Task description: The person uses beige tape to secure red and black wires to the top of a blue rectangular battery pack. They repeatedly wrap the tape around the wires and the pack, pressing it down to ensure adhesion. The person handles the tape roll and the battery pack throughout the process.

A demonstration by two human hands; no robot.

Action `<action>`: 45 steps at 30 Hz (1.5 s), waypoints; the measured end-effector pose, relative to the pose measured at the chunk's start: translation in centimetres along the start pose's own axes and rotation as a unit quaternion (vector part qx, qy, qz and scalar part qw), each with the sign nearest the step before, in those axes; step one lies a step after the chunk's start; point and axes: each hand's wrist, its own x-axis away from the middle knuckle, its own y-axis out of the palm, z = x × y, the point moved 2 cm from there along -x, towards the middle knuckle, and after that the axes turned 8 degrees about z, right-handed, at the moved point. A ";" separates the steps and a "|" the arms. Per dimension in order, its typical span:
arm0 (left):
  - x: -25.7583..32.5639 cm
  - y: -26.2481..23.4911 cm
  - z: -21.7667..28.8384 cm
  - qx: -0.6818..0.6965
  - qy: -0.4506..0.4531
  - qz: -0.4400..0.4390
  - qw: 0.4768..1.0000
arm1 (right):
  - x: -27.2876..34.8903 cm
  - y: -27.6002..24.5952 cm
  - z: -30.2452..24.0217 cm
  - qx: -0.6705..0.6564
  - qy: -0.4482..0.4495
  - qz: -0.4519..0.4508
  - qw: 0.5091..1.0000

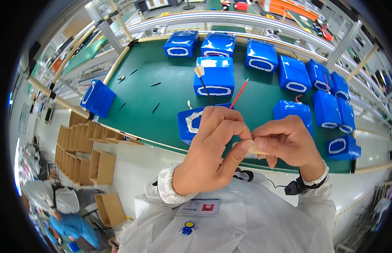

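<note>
My left hand point(212, 152) and my right hand point(286, 141) meet in front of my chest. Their fingertips pinch a small pale yellowish strip point(256, 150) between them, mostly covered by the fingers. Just beyond the left hand lies a blue-wrapped battery pack point(184, 135) with rough white sealant around its end, partly hidden by that hand. Past the left knuckles a red wire point(239, 93) sticks up, and a black wire point(205, 87) tipped with a pale connector point(199, 71). Where these wires start is hidden.
A green bench top point(136, 95) carries several more blue packs, such as one farther back point(214, 76) and one at the left edge point(98, 99). Short black pieces point(155, 108) lie scattered on the left. Cardboard boxes point(101, 166) stand below left, with people point(75, 227) beyond.
</note>
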 end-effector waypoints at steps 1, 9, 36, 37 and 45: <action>-0.1 0.4 0.2 -0.011 -0.017 0.006 1.000 | -0.4 -0.8 0.2 0.010 -0.016 -0.007 1.000; -0.4 3.2 1.4 -0.079 -0.065 0.081 0.991 | -2.8 -3.9 -1.0 0.046 -0.019 -0.138 0.989; -1.0 5.3 -3.9 0.125 -0.178 0.246 0.944 | -6.3 -3.5 -2.4 0.250 -0.177 0.089 0.948; -1.0 5.4 -3.9 0.137 -0.165 0.251 0.944 | -6.3 -3.4 -2.4 0.246 -0.185 0.090 0.947; -0.8 5.6 -4.4 0.129 -0.139 0.261 0.946 | -6.7 -3.0 -1.7 0.239 -0.257 0.090 0.932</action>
